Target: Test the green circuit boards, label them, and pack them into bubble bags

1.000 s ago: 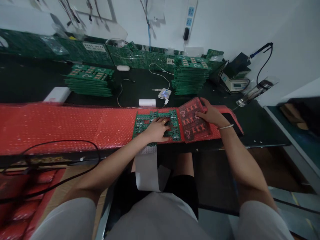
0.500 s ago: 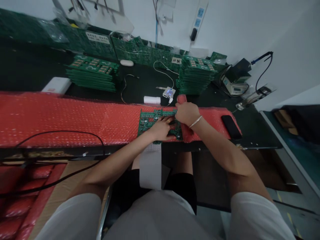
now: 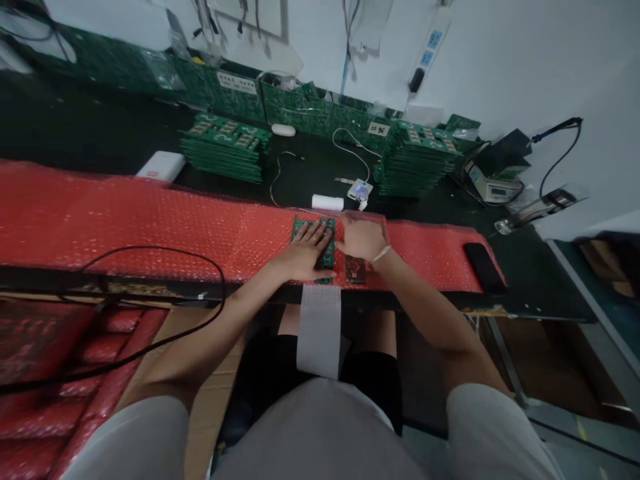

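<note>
A green circuit board (image 3: 327,259) lies on a long red strip of bubble wrap (image 3: 220,230) along the front of the table. My left hand (image 3: 307,253) rests flat on the board, fingers spread and a ring on one of them. To its right, a flap of the bubble wrap is folded over the board's right part, which shows dimly through the film. My right hand (image 3: 361,238), with a bracelet at the wrist, has curled fingers on the flap's edge. Its fingertips are partly hidden.
Stacks of green boards stand at the back left (image 3: 225,150) and back right (image 3: 417,160). Behind the wrap are a white roll (image 3: 327,203) and a small lit device (image 3: 360,191) with a cable. A black phone (image 3: 484,267) lies right. A black cable loops across the left front.
My right hand has brought the bubble wrap flap leftward and down over the board's right part. My left hand has shifted toward the board's left side, its fingers more spread. The view has turned slightly.
</note>
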Tool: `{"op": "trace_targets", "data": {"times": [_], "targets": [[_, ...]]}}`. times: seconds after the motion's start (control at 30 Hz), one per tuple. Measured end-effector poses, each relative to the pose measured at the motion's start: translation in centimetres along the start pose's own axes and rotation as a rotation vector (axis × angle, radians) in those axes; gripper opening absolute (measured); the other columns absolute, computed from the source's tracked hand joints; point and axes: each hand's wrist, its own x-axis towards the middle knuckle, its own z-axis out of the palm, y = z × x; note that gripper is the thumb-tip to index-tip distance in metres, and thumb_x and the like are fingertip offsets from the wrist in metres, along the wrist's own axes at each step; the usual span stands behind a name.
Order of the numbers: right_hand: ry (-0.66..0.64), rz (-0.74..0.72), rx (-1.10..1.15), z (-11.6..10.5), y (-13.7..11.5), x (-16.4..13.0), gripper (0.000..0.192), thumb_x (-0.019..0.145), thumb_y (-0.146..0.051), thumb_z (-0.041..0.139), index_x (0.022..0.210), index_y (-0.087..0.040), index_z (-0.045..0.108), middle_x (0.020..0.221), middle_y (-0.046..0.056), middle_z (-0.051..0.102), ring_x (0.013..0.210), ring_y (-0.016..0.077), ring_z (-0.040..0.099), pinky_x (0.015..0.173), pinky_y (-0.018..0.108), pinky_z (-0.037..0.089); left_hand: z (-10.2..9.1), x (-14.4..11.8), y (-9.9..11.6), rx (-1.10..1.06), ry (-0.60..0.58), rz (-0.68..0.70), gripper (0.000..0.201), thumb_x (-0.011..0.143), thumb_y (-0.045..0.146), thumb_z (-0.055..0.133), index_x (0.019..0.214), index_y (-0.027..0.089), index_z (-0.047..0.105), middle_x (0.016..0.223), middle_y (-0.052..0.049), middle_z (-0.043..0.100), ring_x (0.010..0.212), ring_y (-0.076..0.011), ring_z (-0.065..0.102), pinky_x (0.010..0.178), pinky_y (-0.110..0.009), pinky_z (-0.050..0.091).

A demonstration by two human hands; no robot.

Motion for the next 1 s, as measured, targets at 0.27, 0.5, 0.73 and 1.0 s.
{"op": "trace_targets", "data": {"times": [0.27,0.5,0.73,1.0], "targets": [[0.13,0.334,0.651,4.3,9.7,-4.4,0.071,0.086,-0.058,0.068,0.14,-0.015,0.049,0.126,0.019,0.068,0.108,0.0315,0.068,0.096,0.046,0.055,-0.4,-1.8,5.0,-0.058,0.126,0.098,0.088,0.097,0.066,0.048,0.154,0.0,0.034,0.155,-0.026,0.042,0.148,-0.0363,0.035,0.125,-0.047,0.02],[0.079,0.296,1.156,4.1,8.9,-3.9,0.105,0.086,-0.051,0.067,0.164,-0.023,0.002,0.124,0.007,0.072,0.109,0.0223,0.07,0.096,0.037,0.058,-0.1,-1.8,3.6,-0.028,0.104,0.117,0.085,0.097,0.068,0.047,0.151,0.002,0.042,0.151,-0.024,0.049,0.145,-0.0352,0.04,0.124,-0.046,0.024],[0.1,0.077,0.735,1.0,8.0,-2.1,0.067,0.085,-0.037,0.066,0.149,-0.028,0.05,0.122,0.003,0.071,0.105,0.0234,0.067,0.098,0.037,0.052,0.0,-3.4,-0.9,-0.029,0.021,-0.146,0.066,0.102,0.06,0.043,0.158,0.025,0.038,0.17,-0.011,0.017,0.156,-0.0397,0.011,0.124,-0.057,0.016],[0.032,0.06,0.277,-2.8,4.6,-1.4,0.053,0.088,-0.035,0.062,0.14,-0.024,0.061,0.106,0.008,0.074,0.092,0.025,0.069,0.086,0.034,0.05,0.3,-4.8,-3.0,-0.027,0.054,-0.175,0.069,0.098,0.061,0.053,0.157,0.029,0.039,0.17,-0.011,0.016,0.155,-0.0423,0.014,0.123,-0.054,0.022]]}}
